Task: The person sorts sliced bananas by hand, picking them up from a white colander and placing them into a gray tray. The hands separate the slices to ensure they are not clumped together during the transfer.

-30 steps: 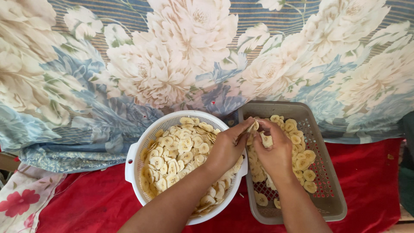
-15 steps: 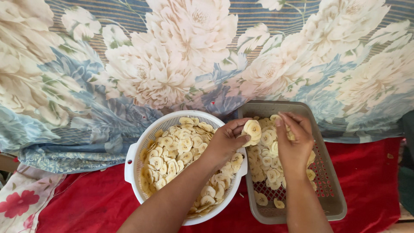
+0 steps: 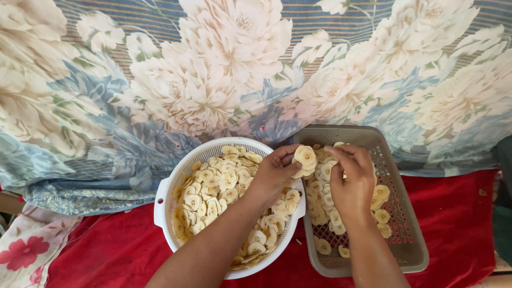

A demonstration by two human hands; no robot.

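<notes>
My left hand [image 3: 274, 173] holds a small stack of pale yellow banana slices [image 3: 305, 160] above the gap between two containers. My right hand [image 3: 352, 181] hovers over the grey perforated tray [image 3: 405, 224], fingers bent and pinched near the stack; whether a slice is between its fingertips I cannot tell. Loose slices [image 3: 328, 205] lie spread on the tray under it. The white round colander [image 3: 165, 205] on the left is full of banana slices [image 3: 213, 194].
Both containers rest on a red cloth [image 3: 106, 250]. A large floral fabric in blue, cream and white [image 3: 213, 80] fills the background. A white cloth with red flowers [image 3: 24, 250] lies at the lower left.
My hands have separated slightly; the left keeps the stack of slices raised between colander and tray, and the right has shifted over the upper part of the tray, where more slices now lie.
</notes>
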